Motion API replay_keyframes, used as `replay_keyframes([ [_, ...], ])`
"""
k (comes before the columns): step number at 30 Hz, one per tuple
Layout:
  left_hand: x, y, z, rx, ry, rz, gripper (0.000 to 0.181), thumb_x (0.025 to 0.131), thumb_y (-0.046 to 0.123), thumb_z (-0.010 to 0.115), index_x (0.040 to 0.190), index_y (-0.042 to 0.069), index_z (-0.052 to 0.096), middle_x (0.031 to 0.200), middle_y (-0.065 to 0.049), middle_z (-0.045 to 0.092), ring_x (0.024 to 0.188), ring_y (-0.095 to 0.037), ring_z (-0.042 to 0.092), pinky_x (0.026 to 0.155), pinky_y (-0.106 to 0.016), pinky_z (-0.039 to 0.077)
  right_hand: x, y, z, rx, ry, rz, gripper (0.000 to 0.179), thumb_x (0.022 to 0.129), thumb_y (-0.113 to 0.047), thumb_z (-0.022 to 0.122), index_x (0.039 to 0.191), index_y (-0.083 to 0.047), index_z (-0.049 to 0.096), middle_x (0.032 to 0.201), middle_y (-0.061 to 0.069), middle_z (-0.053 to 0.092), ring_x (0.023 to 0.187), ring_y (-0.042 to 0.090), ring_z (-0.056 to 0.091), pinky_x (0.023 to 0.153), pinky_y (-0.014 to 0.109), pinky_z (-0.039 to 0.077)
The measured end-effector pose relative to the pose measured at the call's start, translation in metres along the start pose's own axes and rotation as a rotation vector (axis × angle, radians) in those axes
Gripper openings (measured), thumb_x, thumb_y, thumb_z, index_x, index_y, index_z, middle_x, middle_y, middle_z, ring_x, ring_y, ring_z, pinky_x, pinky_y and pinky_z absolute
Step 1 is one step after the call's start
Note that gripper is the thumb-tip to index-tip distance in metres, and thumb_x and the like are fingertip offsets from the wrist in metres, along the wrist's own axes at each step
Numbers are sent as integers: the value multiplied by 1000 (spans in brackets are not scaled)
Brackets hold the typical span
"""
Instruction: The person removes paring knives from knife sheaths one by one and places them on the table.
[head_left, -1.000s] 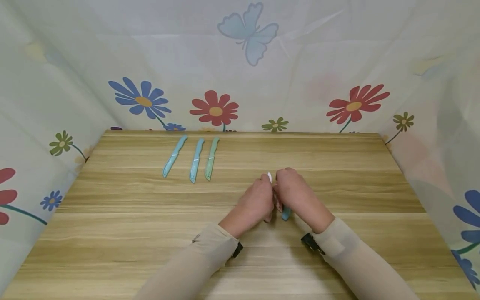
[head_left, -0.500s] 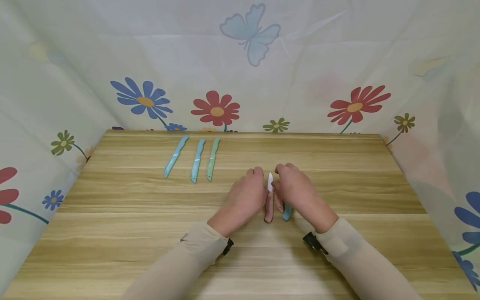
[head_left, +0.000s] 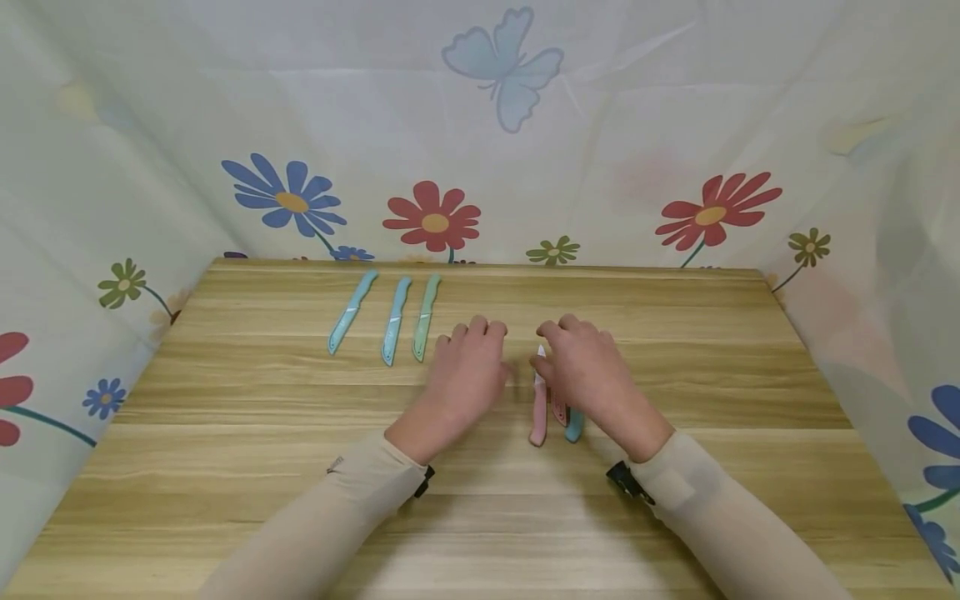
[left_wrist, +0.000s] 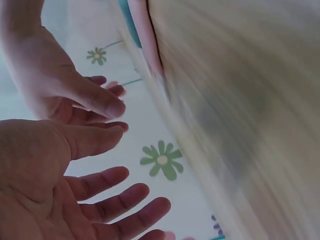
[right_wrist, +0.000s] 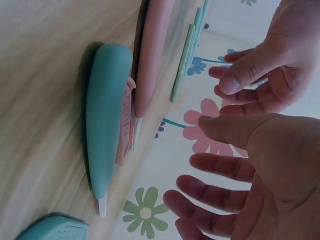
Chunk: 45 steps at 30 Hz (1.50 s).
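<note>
A pink-handled knife [head_left: 538,415] lies on the table with its white blade bare. Beside it is a pink sheath [head_left: 558,408], then a teal-handled knife [right_wrist: 107,120] whose pale blade shows just past the handle. My left hand [head_left: 467,367], holding nothing, is to the left of the pink knife with fingers spread and relaxed. My right hand [head_left: 591,362] hovers over these things, its loosely bent fingers gripping nothing, and hides part of them in the head view. A teal sheath [right_wrist: 55,229] lies at the lower left of the right wrist view.
Three knives in sheaths lie side by side at the back left of the wooden table [head_left: 247,400]: a blue one [head_left: 352,312], another blue one [head_left: 394,323] and a green one [head_left: 426,318]. A flower-printed cloth [head_left: 600,150] surrounds the table's back and sides.
My left hand has let go of the pink knife and moved away to the left, its fingers spreading. My right hand's fingers have loosened and shifted slightly. The pink knife now rests on the table.
</note>
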<state>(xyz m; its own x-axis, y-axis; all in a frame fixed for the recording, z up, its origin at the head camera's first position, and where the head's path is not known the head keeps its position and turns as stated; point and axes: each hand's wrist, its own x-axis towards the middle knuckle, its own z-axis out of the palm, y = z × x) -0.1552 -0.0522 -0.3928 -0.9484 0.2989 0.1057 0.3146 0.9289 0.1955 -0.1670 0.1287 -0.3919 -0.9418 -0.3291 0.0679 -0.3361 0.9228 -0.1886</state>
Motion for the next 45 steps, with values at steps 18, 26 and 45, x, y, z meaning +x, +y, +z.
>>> replay_keyframes([
  [18, 30, -75, -5, 217, 57, -29, 37, 100, 33, 76, 125, 8, 69, 126, -16, 61, 117, -42, 55, 103, -63, 40, 12, -18, 14, -57, 20, -60, 47, 100, -40, 75, 139, -14, 68, 125, 9, 63, 114, 36, 59, 89, 52, 49],
  [26, 54, -109, -1, 193, 64, -88, 35, 101, 31, 73, 125, 5, 70, 122, -20, 62, 115, -45, 57, 97, -64, 43, 20, -28, 16, -66, 4, -70, 49, 103, -42, 71, 143, -15, 65, 131, 8, 61, 117, 34, 56, 93, 52, 48],
  [45, 116, -127, 8, 168, -59, -188, 41, 104, 33, 64, 123, -3, 69, 130, -25, 56, 120, -47, 50, 107, -70, 34, 30, -42, 23, -96, -31, -67, 49, 102, -47, 69, 142, -18, 66, 131, 7, 58, 117, 34, 52, 94, 51, 46],
])
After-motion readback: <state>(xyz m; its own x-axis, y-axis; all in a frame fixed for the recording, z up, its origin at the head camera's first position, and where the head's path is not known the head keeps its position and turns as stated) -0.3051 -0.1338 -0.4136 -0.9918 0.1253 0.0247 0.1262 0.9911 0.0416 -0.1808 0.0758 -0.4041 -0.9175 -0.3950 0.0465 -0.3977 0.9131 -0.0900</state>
